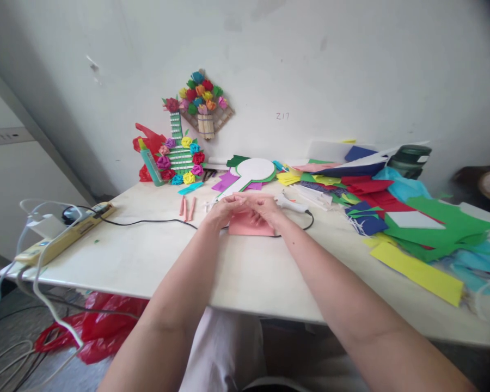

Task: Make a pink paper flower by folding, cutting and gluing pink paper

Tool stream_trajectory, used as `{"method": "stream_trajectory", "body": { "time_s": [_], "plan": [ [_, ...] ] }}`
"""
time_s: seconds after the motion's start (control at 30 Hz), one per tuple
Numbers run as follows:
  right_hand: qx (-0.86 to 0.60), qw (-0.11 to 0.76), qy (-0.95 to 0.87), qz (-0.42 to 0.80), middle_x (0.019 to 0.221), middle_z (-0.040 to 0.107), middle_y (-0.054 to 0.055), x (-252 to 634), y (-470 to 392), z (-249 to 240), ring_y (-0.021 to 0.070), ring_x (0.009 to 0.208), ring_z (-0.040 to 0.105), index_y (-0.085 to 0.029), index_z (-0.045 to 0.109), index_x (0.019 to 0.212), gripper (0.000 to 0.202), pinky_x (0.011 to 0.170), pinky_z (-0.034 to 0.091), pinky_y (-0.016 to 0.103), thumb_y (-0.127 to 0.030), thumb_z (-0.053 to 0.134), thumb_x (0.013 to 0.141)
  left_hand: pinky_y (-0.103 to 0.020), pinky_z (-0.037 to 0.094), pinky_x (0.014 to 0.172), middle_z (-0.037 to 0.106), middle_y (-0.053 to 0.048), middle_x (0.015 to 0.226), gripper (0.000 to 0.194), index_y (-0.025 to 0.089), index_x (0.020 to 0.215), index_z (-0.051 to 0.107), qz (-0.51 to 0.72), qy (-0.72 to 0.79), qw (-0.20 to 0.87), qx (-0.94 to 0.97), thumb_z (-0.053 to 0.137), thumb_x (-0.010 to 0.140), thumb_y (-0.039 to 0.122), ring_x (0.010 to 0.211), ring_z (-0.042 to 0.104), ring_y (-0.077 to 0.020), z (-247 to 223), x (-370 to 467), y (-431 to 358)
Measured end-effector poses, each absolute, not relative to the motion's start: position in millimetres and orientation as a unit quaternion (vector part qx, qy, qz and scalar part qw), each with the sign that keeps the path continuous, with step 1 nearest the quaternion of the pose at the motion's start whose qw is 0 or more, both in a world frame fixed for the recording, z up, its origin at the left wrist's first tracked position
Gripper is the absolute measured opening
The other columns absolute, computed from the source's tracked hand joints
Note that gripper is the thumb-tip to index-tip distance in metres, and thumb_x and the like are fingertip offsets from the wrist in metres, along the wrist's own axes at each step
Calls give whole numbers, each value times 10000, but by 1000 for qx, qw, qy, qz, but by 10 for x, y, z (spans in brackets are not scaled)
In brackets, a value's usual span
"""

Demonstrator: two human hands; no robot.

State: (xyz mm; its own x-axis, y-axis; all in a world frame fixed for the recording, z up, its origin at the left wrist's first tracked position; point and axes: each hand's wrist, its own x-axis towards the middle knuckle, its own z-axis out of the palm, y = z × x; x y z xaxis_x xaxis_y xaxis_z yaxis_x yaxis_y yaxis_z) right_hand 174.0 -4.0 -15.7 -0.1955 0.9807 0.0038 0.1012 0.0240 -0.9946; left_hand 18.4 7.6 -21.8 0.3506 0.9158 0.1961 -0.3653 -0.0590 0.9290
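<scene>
Both the left hand (224,209) and right hand (268,209) bend their fingers, close together, over the pink paper (245,228) on the table (122,250); whether they grip it, I cannot tell. Three pink rolls (192,208) lie left of the paper.

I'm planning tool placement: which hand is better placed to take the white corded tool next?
Probably the right hand: the white corded tool lies close beside it, farther from the left hand. Both hands are at the pink paper, though.
</scene>
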Motion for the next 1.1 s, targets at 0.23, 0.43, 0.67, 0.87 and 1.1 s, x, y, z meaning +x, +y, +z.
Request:
{"method": "stream_trajectory", "body": {
  "time_s": [0.23, 0.43, 0.67, 0.87, 1.1],
  "plan": [
    [-492, 404, -615, 465, 380, 539, -11, 1777, 2, -162, 125, 306, 524, -173, 471, 585, 405, 259, 371, 182, -520, 670, 648, -251, 356, 578, 569, -3, 568, 209, 134, 589, 610, 494, 283, 622, 538, 772, 542, 257, 541, 509, -104, -211, 176, 70],
    [-493, 408, -626, 445, 395, 542, -6, 1782, -1, -180, 121, 323, 527, -167, 498, 602, 439, 279, 401, 192, -577, 654, 624, -272, 392, 657, 611, -33, 651, 211, 132, 682, 623, 451, 259, 604, 604, 729, 612, 301, 645, 564, -145, -166, 204, 40],
    [-489, 443, -595, 459, 394, 533, -30, 1749, -46, -118, 93, 319, 506, -168, 502, 610, 382, 289, 392, 168, -488, 712, 607, -269, 408, 675, 633, -40, 687, 204, 133, 709, 618, 463, 231, 618, 591, 710, 643, 303, 676, 586, -151, -136, 218, 5],
    [-444, 487, -575, 484, 439, 554, -46, 1765, -5, -137, 95, 328, 524, -163, 528, 681, 227, 285, 368, 158, -311, 700, 670, -237, 391, 623, 630, -9, 642, 196, 143, 725, 638, 528, 248, 587, 562, 707, 651, 310, 595, 558, -109, -168, 169, 67],
    [-421, 525, -553, 490, 497, 576, -41, 1776, -12, -87, 89, 331, 533, -157, 520, 715, 76, 303, 386, 164, -160, 547, 786, -257, 404, 659, 668, -48, 746, 306, 134, 818, 668, 551, 289, 533, 573, 716, 628, 369, 729, 598, -163, -231, 136, 145]
  ]
}}
